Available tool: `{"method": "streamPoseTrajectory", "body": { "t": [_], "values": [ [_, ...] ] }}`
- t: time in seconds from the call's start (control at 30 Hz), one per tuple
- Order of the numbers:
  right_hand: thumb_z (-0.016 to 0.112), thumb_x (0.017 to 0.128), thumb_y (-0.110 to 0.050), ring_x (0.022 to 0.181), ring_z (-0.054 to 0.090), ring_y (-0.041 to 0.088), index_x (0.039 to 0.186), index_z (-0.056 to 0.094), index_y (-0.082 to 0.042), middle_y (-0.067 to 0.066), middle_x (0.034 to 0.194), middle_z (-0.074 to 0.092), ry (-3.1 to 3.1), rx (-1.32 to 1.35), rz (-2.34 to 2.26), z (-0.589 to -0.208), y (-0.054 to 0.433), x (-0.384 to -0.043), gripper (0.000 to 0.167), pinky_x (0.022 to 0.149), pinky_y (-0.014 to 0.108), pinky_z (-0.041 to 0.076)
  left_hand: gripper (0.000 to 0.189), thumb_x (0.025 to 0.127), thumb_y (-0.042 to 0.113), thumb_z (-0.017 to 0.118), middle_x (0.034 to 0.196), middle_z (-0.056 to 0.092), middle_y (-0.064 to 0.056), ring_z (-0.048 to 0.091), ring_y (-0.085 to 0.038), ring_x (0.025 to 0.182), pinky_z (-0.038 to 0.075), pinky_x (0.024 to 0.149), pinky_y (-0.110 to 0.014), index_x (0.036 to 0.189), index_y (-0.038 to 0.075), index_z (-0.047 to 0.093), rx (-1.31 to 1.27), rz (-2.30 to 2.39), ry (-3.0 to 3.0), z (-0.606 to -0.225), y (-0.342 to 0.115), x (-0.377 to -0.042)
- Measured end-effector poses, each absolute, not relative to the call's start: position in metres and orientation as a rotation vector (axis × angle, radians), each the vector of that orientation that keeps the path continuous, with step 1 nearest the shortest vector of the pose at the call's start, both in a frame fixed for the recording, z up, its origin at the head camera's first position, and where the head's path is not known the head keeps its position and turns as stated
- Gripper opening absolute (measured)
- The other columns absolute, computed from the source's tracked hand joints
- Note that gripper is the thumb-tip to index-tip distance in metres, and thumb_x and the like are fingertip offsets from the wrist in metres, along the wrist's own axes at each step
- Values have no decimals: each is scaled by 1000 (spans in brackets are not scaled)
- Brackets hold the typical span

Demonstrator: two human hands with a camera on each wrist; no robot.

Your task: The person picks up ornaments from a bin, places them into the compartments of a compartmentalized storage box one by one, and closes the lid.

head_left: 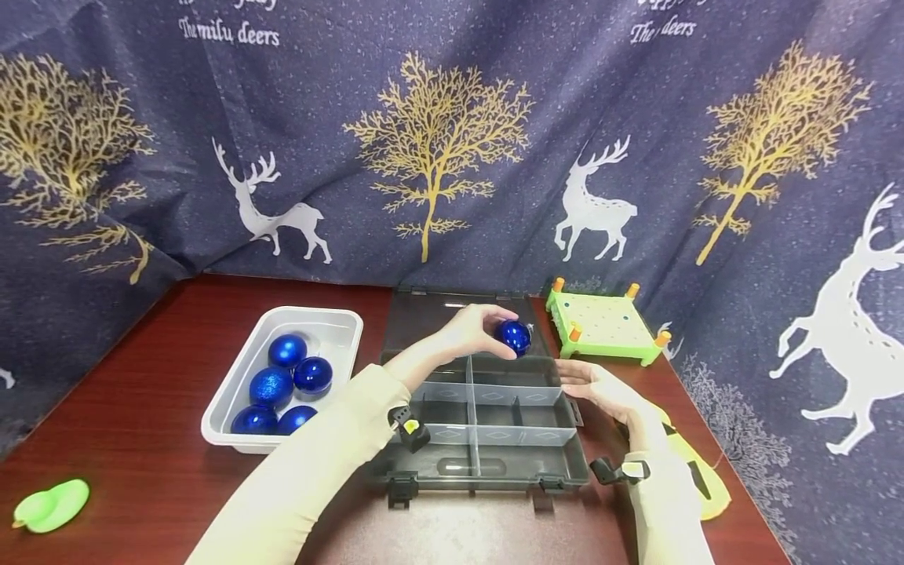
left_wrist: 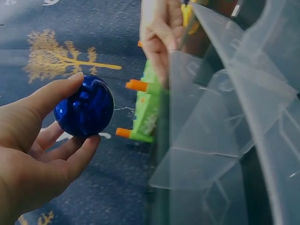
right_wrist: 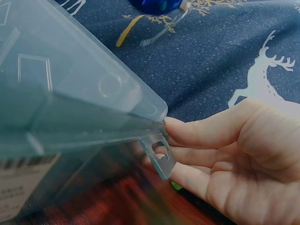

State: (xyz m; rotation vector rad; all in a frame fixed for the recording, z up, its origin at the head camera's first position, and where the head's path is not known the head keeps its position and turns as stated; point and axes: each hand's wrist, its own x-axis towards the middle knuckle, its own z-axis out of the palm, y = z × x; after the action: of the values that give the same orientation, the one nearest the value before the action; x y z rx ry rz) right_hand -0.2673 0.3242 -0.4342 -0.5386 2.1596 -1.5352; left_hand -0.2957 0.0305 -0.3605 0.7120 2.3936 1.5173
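Note:
My left hand (head_left: pixel 466 329) holds a shiny blue bauble (head_left: pixel 515 337) above the back of a clear-grey compartment box (head_left: pixel 436 463). Thumb and fingertips grip the ball's sides in the left wrist view, and a thin thread trails from the bauble (left_wrist: pixel 84 107). The box lies with its dark see-through lid (head_left: pixel 417 318) folded back and dividers inside. At the box's right side, my right hand (head_left: pixel 600 390) grips the edge. In the right wrist view, the thumb is on the rim and other fingers are beneath, by a slotted tab (right_wrist: pixel 164 161).
A white tray (head_left: pixel 217 412) with several blue baubles stands left of the box. Behind on the right is a green pegged stand (head_left: pixel 607 318) with orange feet. A yellow object (head_left: pixel 709 490) lies partly behind the right forearm. A green duck-shaped piece (head_left: pixel 56 506) sits at front left.

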Motion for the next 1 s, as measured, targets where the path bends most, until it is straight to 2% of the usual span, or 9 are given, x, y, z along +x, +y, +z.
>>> {"method": "streamPoseTrajectory", "body": {
  "t": [0.33,0.8,1.0],
  "values": [
    [53,97,-3,134,34,56,145,23,19,41,147,30,2174,-543,-1528,-433,325,-267,60,93,15,45,65,68,3,87,128,64,-16,63,-32,115,52,97,-35,128,3,62,683,1434,2400,-376,42,-293],
    [53,97,-4,134,34,56,145,24,18,40,147,31,2183,-518,-1518,-433,323,-267,61,93,15,45,64,65,5,89,126,66,-14,63,-30,115,49,101,-36,124,6,65,723,1221,2504,-391,53,-292],
    [52,97,-2,134,34,57,144,23,19,41,146,30,2183,-520,-1525,-433,323,-267,60,93,14,45,63,64,7,89,123,68,-13,64,-27,114,48,101,-33,123,6,66,773,1131,2564,-393,55,-293]
  ]
}}
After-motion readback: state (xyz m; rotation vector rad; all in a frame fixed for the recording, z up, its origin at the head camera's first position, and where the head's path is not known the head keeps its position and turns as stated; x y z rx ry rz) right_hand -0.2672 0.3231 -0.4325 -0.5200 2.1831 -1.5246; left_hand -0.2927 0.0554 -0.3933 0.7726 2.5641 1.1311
